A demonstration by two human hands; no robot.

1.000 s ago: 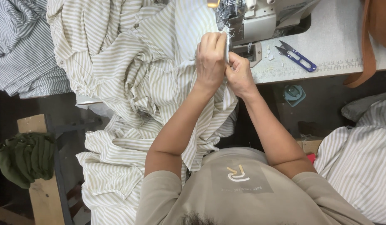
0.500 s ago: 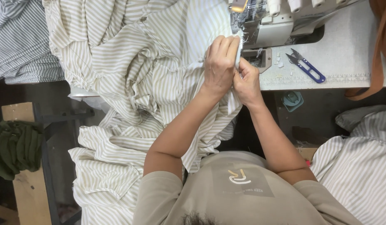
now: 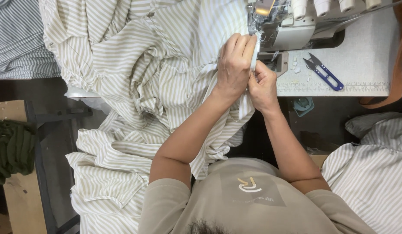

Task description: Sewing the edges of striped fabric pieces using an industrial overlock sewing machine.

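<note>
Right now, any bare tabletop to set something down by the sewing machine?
Free: the white tabletop right of the blue-handled thread snips, up to the brown leather strap. Crowded: left of the grey sewing machine, beige-striped fabric covers everything; both hands pinch it at the needle.

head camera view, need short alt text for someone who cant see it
Seen from above, a person's left hand and right hand pinch the edge of a beige striped cloth at a sewing machine. Blue thread snips lie on the table beside it.
</note>
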